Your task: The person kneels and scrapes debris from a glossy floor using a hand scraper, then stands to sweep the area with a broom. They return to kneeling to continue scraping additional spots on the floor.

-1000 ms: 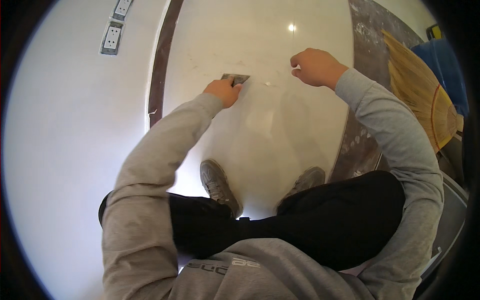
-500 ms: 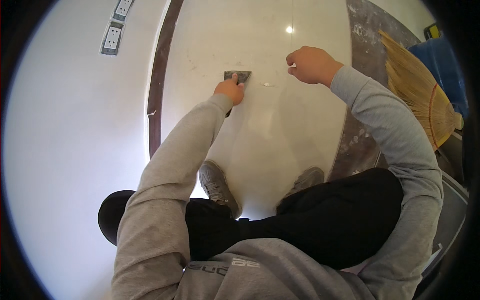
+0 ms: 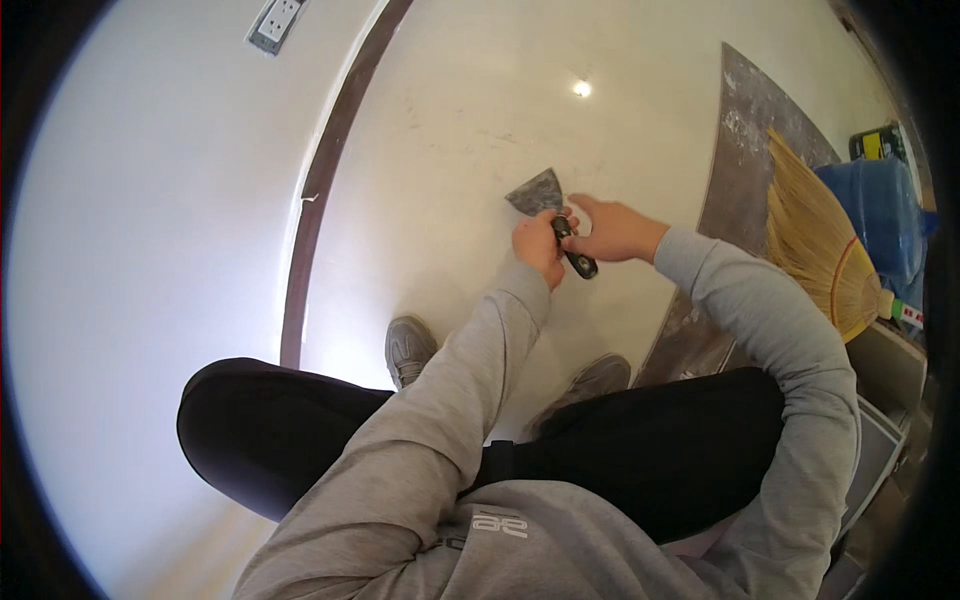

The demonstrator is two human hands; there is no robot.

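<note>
A scraper (image 3: pixel 540 195) with a wide, stained grey blade and a black handle is held above the pale floor, its blade pointing away from me. My left hand (image 3: pixel 538 243) is closed around the handle just below the blade. From the other side, my right hand (image 3: pixel 618 232) has its thumb across the handle, while its index finger sticks out beside the base of the blade. Some of the right fingers are hidden behind the tool. The handle's end shows below both hands.
The smooth floor (image 3: pixel 460 190) has faint smudges. A dark brown strip (image 3: pixel 330 160) borders the white wall with a socket (image 3: pixel 275 25) at left. Rightward are a stained brown panel (image 3: pixel 745 140), a straw broom (image 3: pixel 820 230) and a blue plastic container (image 3: pixel 880 210). My shoes (image 3: pixel 408 350) stand below.
My left hand has lifted the scraper off the floor and brought it right, toward me. My right hand has come down to its handle. The white bit on the floor no longer shows.
</note>
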